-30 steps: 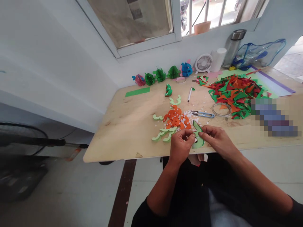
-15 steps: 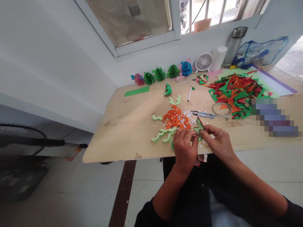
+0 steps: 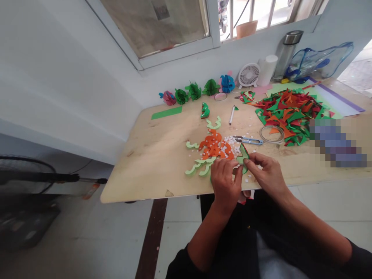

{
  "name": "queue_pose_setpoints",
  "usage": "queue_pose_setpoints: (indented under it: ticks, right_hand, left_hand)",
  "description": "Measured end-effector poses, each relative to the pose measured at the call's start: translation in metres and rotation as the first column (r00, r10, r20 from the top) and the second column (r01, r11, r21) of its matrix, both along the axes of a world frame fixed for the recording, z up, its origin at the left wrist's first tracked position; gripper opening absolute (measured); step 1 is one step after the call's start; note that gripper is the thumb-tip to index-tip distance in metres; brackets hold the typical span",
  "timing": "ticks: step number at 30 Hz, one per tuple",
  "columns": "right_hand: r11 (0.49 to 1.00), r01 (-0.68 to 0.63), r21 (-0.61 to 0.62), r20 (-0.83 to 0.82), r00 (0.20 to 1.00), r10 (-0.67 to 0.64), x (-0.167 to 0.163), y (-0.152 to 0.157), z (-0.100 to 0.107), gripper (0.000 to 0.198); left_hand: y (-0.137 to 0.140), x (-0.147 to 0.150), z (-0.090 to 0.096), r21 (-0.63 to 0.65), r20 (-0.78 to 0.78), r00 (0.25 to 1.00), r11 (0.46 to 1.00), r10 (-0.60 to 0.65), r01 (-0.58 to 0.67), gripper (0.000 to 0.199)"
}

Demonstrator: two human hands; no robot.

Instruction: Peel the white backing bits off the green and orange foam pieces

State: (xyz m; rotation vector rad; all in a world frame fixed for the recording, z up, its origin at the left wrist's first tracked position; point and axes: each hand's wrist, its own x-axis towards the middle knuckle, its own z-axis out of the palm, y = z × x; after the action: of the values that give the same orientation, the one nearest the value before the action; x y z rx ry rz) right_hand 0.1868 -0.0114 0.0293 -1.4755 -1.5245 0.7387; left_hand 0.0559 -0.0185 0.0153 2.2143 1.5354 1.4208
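Note:
Just above the table's front edge, my right hand (image 3: 269, 174) pinches a folded green paper cutout (image 3: 243, 152) with a red edge, thumb on top. My left hand (image 3: 226, 181) is closed, with thumb and fingertips meeting at the cutout's left side. Its fingers hide part of the lower edge. Beyond my left hand lies a heap of orange paper cutouts (image 3: 209, 145) dotted with small white squares. Light green wavy paper strips (image 3: 193, 169) surround that heap. Blue-handled thread snips (image 3: 253, 141) rest near the scattered white squares, beyond the cutout.
A large pile of red, green and orange paper scraps (image 3: 290, 112) covers the right side, with a tape roll (image 3: 261, 133) beside it. A pen (image 3: 231, 115) lies mid-table. Along the wall stand green paper figures (image 3: 193, 90), a small fan (image 3: 249, 75) and a bottle (image 3: 286, 58).
The whole view has shifted slightly. Both hands keep nearly the same pose at the green paper cutout.

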Motion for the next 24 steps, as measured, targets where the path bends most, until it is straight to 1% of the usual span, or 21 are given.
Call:
queue_pose_setpoints:
  ticks: [3, 6, 12, 18, 24]
  right_hand:
    - [0.999, 0.034, 0.033, 0.03, 0.999, -0.035, -0.001, -0.001, -0.001, 0.023]
    - [0.998, 0.043, 0.055, 0.046, 0.998, -0.046, -0.002, -0.002, -0.003, 0.021]
    - [0.997, 0.059, 0.055, 0.065, 0.996, -0.063, -0.004, -0.002, -0.004, 0.021]
    - [0.998, 0.046, 0.052, 0.086, 0.995, -0.051, -0.004, -0.002, -0.002, 0.022]
    - [0.999, 0.035, 0.034, 0.074, 0.997, -0.037, -0.004, -0.001, -0.002, 0.021]
  left_hand:
    - [-0.002, 0.002, 0.0, 0.033, -0.033, 0.999, 0.999, 0.039, -0.038, 0.009]
    - [-0.002, 0.003, 0.0, 0.034, -0.056, 0.997, 0.998, 0.05, -0.048, 0.009]
    - [0.0, 0.001, 0.002, -0.023, -0.082, 0.996, 0.999, 0.025, -0.027, 0.009]
    - [0.001, -0.002, 0.006, -0.021, -0.19, 0.982, 1.0, 0.006, -0.011, 0.013]
    - [0.007, -0.007, 0.008, -0.04, -0.263, 0.963, 0.998, -0.061, 0.052, 0.02]
